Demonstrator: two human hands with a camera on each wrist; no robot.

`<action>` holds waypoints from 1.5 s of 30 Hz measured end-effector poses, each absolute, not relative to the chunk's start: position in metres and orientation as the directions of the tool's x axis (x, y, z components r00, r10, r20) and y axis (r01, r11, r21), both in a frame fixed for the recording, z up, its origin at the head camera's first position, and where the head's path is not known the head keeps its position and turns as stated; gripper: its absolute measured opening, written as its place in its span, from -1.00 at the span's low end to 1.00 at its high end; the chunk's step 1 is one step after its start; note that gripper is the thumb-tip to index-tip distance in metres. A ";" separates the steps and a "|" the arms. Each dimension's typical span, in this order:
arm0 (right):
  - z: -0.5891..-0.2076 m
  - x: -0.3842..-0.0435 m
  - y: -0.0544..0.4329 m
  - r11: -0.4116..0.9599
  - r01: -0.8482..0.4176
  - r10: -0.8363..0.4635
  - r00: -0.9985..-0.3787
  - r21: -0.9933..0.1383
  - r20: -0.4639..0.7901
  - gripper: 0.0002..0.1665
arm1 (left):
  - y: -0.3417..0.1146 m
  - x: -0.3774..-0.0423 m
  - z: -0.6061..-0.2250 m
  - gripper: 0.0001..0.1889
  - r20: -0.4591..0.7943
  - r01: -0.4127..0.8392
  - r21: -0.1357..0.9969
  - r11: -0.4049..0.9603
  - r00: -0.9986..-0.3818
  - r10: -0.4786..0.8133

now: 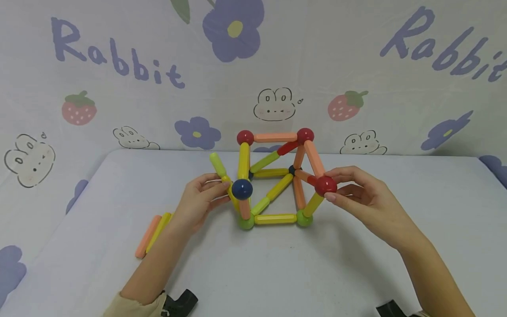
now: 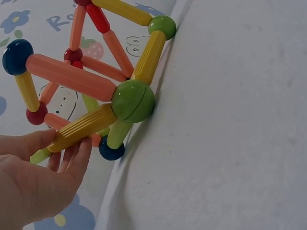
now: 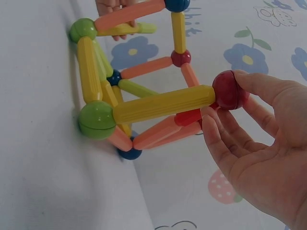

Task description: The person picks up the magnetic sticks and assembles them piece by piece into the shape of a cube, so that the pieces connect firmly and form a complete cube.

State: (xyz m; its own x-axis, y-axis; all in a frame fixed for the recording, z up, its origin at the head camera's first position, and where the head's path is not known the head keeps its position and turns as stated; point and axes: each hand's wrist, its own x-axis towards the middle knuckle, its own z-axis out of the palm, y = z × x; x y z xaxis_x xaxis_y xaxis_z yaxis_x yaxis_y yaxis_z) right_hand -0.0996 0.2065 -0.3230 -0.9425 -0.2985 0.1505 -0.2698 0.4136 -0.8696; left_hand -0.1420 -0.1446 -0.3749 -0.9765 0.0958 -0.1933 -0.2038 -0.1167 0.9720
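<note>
A box-shaped frame of magnetic sticks and balls (image 1: 275, 219) stands on the table, with green balls at its lower front corners. My left hand (image 1: 202, 198) pinches a yellow stick (image 2: 81, 128) between thumb and fingers. One end of that stick meets a green ball (image 2: 133, 101); a lime-green stick (image 1: 218, 164) extends from its other end. On the opposite side, my right hand (image 1: 364, 202) holds a red ball (image 1: 326, 186) at the upper front corner with thumb and fingertips. A yellow stick (image 3: 163, 104) runs from this ball down to another green ball (image 3: 97, 120). The blue ball (image 1: 242, 189) is at the upper front left corner.
An orange stick (image 1: 148, 236) and a yellow stick (image 1: 159, 232) lie side by side on the white table (image 1: 277, 277), left of my left forearm. Behind the table hangs a printed cloth (image 1: 309, 57) with rabbits, flowers and strawberries.
</note>
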 end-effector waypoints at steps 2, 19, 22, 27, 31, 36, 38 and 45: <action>-0.323 -0.100 0.207 0.417 -0.272 -0.299 -0.942 -0.867 0.152 -0.56 | -0.143 -0.142 -0.376 -0.57 -0.203 -0.212 0.971 -0.110 -0.975 0.089; -0.325 -0.100 0.204 0.389 -0.247 -0.295 -0.946 -0.887 0.134 -0.54 | -0.126 -0.161 -0.365 -0.53 -0.218 -0.220 0.973 -0.072 -0.975 0.035; -0.325 -0.100 0.203 0.385 -0.246 -0.296 -0.946 -0.889 0.134 -0.54 | -0.121 -0.162 -0.362 -0.54 -0.215 -0.217 0.976 -0.030 -0.975 0.052; -0.324 -0.100 0.203 0.378 -0.242 -0.299 -0.945 -0.894 0.130 -0.54 | -0.115 -0.160 -0.358 -0.57 -0.174 -0.177 0.984 -0.020 -0.978 0.119; -0.323 -0.100 0.202 0.379 -0.248 -0.302 -0.944 -0.891 0.135 -0.56 | -0.114 -0.160 -0.357 -0.57 -0.156 -0.161 0.987 -0.020 -0.978 0.139; -0.323 -0.100 0.203 0.383 -0.255 -0.301 -0.943 -0.888 0.141 -0.56 | -0.115 -0.161 -0.358 -0.55 -0.155 -0.155 0.988 0.012 -0.976 0.151; -0.323 -0.100 0.204 0.385 -0.256 -0.300 -0.943 -0.887 0.142 -0.55 | -0.116 -0.163 -0.358 -0.55 -0.159 -0.155 0.987 0.040 -0.976 0.151; -0.323 -0.099 0.205 0.395 -0.263 -0.298 -0.943 -0.880 0.149 -0.57 | -0.113 -0.175 -0.348 -0.56 -0.098 -0.079 0.979 0.187 -0.991 0.095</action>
